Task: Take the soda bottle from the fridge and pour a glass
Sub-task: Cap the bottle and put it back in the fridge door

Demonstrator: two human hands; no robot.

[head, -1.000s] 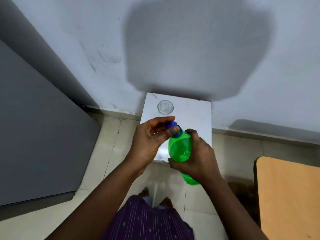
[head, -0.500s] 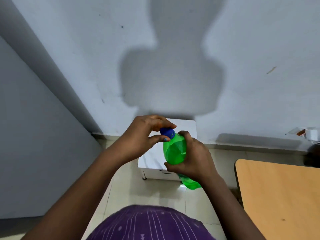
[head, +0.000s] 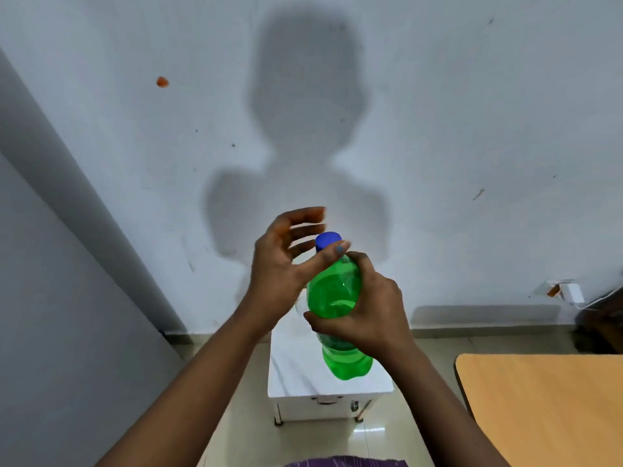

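Note:
A green soda bottle [head: 333,291] with a blue cap [head: 327,239] is held upright and slightly tilted over a small white table [head: 303,382]. My right hand [head: 374,311] is wrapped around the bottle's body. My left hand [head: 279,267] is at the cap with its fingers spread apart behind it; only the thumb tip rests against the cap's lower edge. The cap sits on the bottle's neck. The glass on the white table is hidden behind my hands and the bottle.
The grey fridge side [head: 50,332] fills the left. A wooden table [head: 539,416] stands at the lower right, close to my right forearm. A pale wall is straight ahead, with a wall socket [head: 566,291] low on the right. The floor is tiled.
My head has tilted up, so the wall fills more of the view. My left fingers, pinched on the cap before, have spread away from it. The bottle stays in my right hand.

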